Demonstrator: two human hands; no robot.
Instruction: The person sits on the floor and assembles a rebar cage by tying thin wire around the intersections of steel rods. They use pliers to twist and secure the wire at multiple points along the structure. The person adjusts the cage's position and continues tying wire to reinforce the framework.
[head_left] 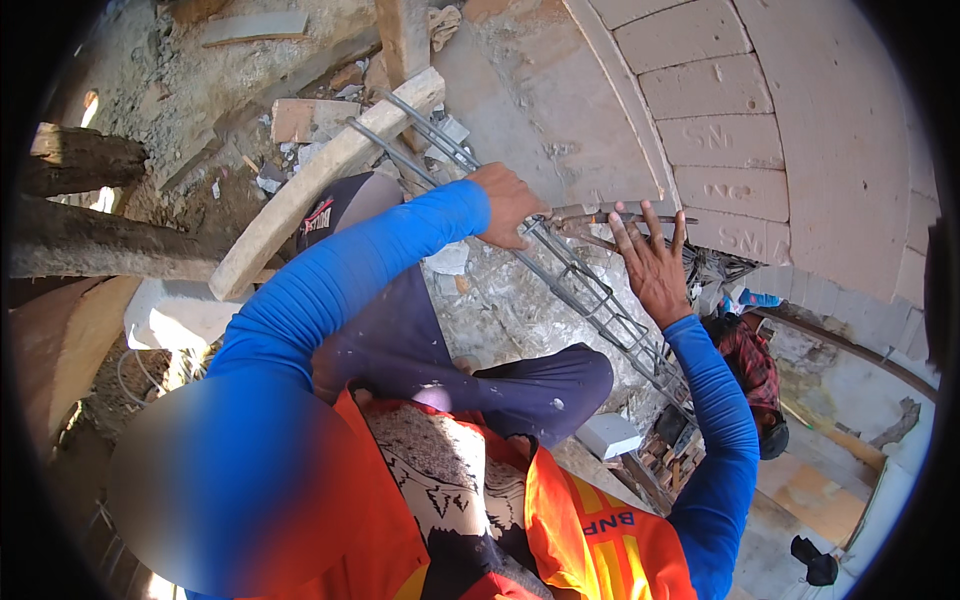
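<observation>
A long steel rebar cage [585,285], made of parallel bars with stirrups across them, slants from upper left to lower right over my lap. My left hand [508,207] is closed around its bars at the middle, the fingers curled over the top. Two slim dark rods [590,216] stick out to the right from beside that hand; their kind is not clear. My right hand [655,268] is open, fingers spread, palm down, by the far ends of these rods. Whether it touches them I cannot tell.
A wooden beam [330,180] props the cage's upper end. A block wall [725,130] stands at right. Another person [750,365] in a checked shirt is close beyond my right arm. A white block [608,436] and rubble [310,120] lie around; timbers [110,240] are at left.
</observation>
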